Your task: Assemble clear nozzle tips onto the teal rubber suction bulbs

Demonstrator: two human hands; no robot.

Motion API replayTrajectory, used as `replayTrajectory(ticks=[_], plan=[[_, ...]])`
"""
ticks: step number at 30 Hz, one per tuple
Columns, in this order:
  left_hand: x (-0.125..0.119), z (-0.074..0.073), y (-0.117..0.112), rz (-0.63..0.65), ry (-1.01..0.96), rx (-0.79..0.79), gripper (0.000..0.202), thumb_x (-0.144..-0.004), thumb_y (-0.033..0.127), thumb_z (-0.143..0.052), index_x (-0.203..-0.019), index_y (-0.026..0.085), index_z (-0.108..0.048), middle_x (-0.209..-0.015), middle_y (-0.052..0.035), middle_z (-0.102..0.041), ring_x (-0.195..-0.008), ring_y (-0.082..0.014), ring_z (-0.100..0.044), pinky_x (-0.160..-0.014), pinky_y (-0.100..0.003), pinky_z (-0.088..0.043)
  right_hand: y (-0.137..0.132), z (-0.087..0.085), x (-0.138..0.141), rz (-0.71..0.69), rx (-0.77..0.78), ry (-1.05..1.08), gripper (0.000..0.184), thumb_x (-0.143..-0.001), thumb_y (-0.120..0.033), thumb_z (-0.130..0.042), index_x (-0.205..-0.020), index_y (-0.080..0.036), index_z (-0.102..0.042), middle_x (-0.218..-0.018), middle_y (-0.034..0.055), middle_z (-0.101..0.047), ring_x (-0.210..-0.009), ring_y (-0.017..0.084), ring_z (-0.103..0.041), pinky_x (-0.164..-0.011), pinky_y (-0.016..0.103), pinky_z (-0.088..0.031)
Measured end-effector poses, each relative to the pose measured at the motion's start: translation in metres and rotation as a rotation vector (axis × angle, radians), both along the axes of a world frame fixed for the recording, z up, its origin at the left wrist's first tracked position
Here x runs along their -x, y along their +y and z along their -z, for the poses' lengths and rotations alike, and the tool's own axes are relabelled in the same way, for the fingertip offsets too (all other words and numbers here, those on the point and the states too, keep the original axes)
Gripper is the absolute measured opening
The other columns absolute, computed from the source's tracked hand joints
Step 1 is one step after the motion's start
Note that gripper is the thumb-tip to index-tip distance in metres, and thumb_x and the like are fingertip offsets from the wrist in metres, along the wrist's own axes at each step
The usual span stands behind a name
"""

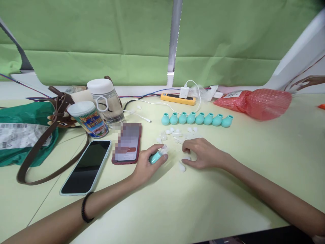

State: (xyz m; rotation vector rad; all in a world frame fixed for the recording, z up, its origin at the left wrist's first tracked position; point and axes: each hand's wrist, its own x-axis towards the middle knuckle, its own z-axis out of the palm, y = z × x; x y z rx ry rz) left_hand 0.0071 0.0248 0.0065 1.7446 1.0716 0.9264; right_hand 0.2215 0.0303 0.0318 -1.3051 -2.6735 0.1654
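Note:
My left hand (pixel 147 162) is closed around a small teal bulb-shaped piece with a clear cap (pixel 157 155), held just above the table. My right hand (pixel 201 153) rests palm down beside it, fingers curled over small clear plastic caps (pixel 181 166); whether it grips one I cannot make out. More clear caps (pixel 175 134) lie scattered just beyond both hands. Behind them several teal bulb pieces (pixel 196 119) stand in a row.
Two phones lie left of my hands: a dark-screened one (pixel 87 166) and a red-cased one (pixel 128 144). Further left are a printed cup (pixel 88 118), a clear bottle (pixel 108 101), a brown strap (pixel 45 139) and a green bag (pixel 22 135). A yellow power strip (pixel 177 98) and red bubble wrap (pixel 256 101) lie behind.

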Motion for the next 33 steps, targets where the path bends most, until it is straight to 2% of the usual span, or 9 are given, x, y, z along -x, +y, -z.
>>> replayTrajectory(ticks=[4, 7, 10, 13, 15, 17, 23, 27, 33], plan=[[-0.001, -0.001, 0.0, -0.017, 0.069, -0.076, 0.026, -0.074, 0.034, -0.051, -0.091, 0.015, -0.054, -0.066, 0.0007, -0.054, -0.059, -0.0111, -0.048, -0.056, -0.021, -0.037, -0.001, -0.003, -0.001, -0.05, 0.088, 0.019, 0.011, -0.069, -0.023, -0.051, -0.064, -0.016, -0.057, -0.061, 0.0009, -0.059, -0.056, 0.011, -0.05, -0.053, 0.024, -0.035], [-0.002, 0.0, -0.001, -0.047, 0.097, -0.157, 0.027, -0.069, 0.034, -0.058, -0.089, 0.016, -0.053, -0.074, 0.0005, -0.057, -0.064, -0.0113, -0.05, -0.058, -0.02, -0.038, 0.0, -0.003, 0.0, -0.052, 0.098, 0.128, 0.012, -0.069, -0.021, -0.051, -0.064, -0.015, -0.061, -0.058, 0.0015, -0.058, -0.053, 0.011, -0.049, -0.052, 0.025, -0.036], [-0.003, 0.001, -0.001, -0.055, 0.109, -0.186, 0.025, -0.069, 0.034, -0.058, -0.087, 0.017, -0.053, -0.073, 0.0007, -0.058, -0.064, -0.0113, -0.053, -0.058, -0.02, -0.039, 0.001, -0.003, 0.005, 0.077, 0.186, 0.453, 0.013, -0.069, -0.024, -0.054, -0.067, -0.015, -0.062, -0.057, 0.0022, -0.059, -0.048, 0.01, -0.049, -0.048, 0.025, -0.04], [-0.002, 0.002, -0.002, -0.009, 0.093, -0.208, 0.023, -0.07, 0.032, -0.058, -0.086, 0.016, -0.057, -0.08, -0.0019, -0.063, -0.07, -0.0132, -0.057, -0.063, -0.021, -0.042, -0.003, -0.003, 0.013, 0.252, 0.438, 0.894, 0.015, -0.066, -0.029, -0.06, -0.067, -0.014, -0.061, -0.06, 0.0034, -0.061, -0.044, 0.01, -0.052, -0.043, 0.025, -0.045], [-0.002, 0.002, -0.003, 0.048, 0.085, -0.225, 0.025, -0.071, 0.031, -0.058, -0.089, 0.015, -0.06, -0.083, -0.0037, -0.065, -0.072, -0.0145, -0.059, -0.066, -0.022, -0.044, -0.007, -0.002, 0.02, 0.299, 0.579, 1.125, 0.016, -0.063, -0.029, -0.064, -0.065, -0.013, -0.06, -0.061, 0.0034, -0.063, -0.046, 0.012, -0.056, -0.047, 0.028, -0.05], [-0.002, 0.002, -0.004, 0.109, 0.078, -0.254, 0.025, -0.073, 0.03, -0.056, -0.092, 0.015, -0.061, -0.086, -0.0047, -0.066, -0.074, -0.0155, -0.06, -0.068, -0.023, -0.045, -0.012, -0.002, 0.026, 0.298, 0.629, 1.267, 0.015, -0.063, -0.028, -0.065, -0.066, -0.014, -0.061, -0.063, 0.0033, -0.064, -0.054, 0.015, -0.061, -0.054, 0.03, -0.053], [-0.002, 0.001, -0.006, 0.14, 0.058, -0.273, 0.025, -0.076, 0.028, -0.053, -0.096, 0.016, -0.061, -0.089, -0.0048, -0.066, -0.076, -0.0171, -0.061, -0.068, -0.025, -0.046, -0.022, 0.003, 0.036, 0.247, 0.537, 1.303, 0.013, -0.068, -0.025, -0.061, -0.076, -0.016, -0.065, -0.074, 0.0035, -0.068, -0.065, 0.015, -0.063, -0.061, 0.03, -0.055], [-0.001, 0.001, -0.006, 0.148, 0.056, -0.259, 0.025, -0.076, 0.028, -0.053, -0.096, 0.017, -0.061, -0.093, -0.0046, -0.066, -0.08, -0.0185, -0.061, -0.07, -0.026, -0.046, -0.023, 0.007, 0.037, 0.249, 0.547, 1.319, 0.016, -0.067, -0.026, -0.062, -0.08, -0.017, -0.065, -0.078, 0.0042, -0.068, -0.07, 0.018, -0.064, -0.062, 0.032, -0.056], [0.0, 0.001, -0.007, 0.18, 0.044, -0.23, 0.025, -0.076, 0.028, -0.053, -0.097, 0.019, -0.062, -0.094, -0.0034, -0.066, -0.081, -0.018, -0.061, -0.072, -0.025, -0.046, -0.018, 0.007, 0.029, 0.221, 0.595, 1.156, 0.015, -0.06, -0.019, -0.068, -0.074, -0.015, -0.064, -0.074, 0.0044, -0.068, -0.068, 0.018, -0.064, -0.06, 0.029, -0.054]])
